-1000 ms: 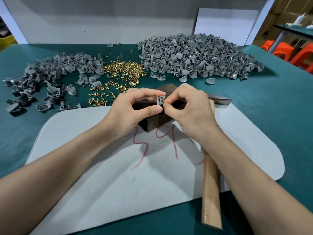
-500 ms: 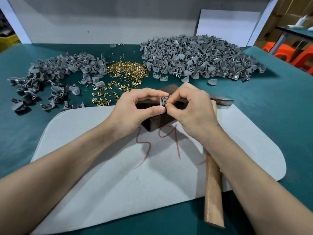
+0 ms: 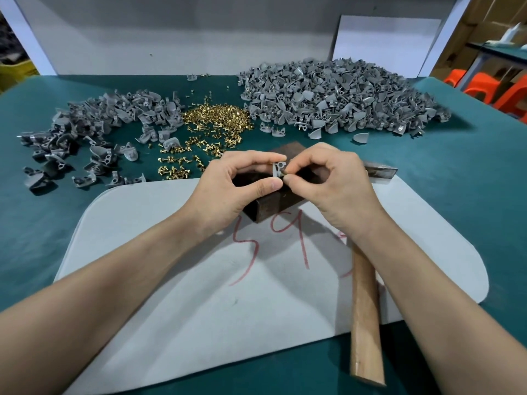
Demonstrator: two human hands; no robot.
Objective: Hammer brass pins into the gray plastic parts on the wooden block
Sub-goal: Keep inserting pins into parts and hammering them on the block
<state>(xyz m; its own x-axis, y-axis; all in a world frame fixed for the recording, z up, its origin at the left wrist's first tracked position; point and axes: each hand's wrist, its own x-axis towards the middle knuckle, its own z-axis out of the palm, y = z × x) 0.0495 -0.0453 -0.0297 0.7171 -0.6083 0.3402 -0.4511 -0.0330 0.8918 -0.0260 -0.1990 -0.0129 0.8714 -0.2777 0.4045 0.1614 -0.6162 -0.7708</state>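
Observation:
My left hand (image 3: 236, 183) pinches a small gray plastic part (image 3: 278, 168) between thumb and forefinger, just above the dark wooden block (image 3: 273, 202). My right hand (image 3: 330, 181) pinches a brass pin at the part's right side; the pin is mostly hidden by my fingertips. The hammer (image 3: 365, 315) lies on the table under my right forearm, its metal head (image 3: 380, 171) beside the block and its wooden handle pointing toward me.
A pile of brass pins (image 3: 214, 124) lies at the back centre. A big heap of gray parts (image 3: 336, 95) sits back right, a smaller heap (image 3: 99, 126) back left. A white mat (image 3: 171, 295) with red writing covers the green table (image 3: 470, 172). Orange stools (image 3: 496, 86) stand far right.
Both hands stay above the block with only small finger shifts at the gray part. The hammer has not moved.

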